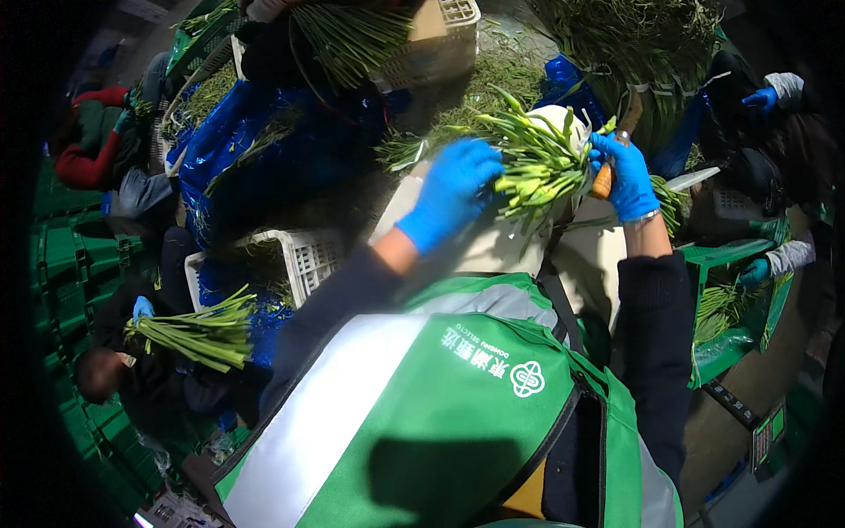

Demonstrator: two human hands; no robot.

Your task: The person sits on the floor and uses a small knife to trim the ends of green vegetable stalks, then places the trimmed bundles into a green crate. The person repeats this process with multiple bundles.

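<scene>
My left hand, in a blue glove and slightly blurred, is beside the cut ends of a bundle of green stalks; whether its fingers touch them cannot be told. At the bundle's right side, my right hand, also gloved in blue, is closed around the wooden handle of a knife. A pale blade-like piece shows to the right of that hand. White ties or strips hang about the bundle, which lies above my lap.
Co-workers sit at left and right; one at lower left holds a stalk bundle. White plastic crates, blue plastic sheeting and green crates stand around me. A large heap of tied greens is beyond my hands, with trimmings on the floor.
</scene>
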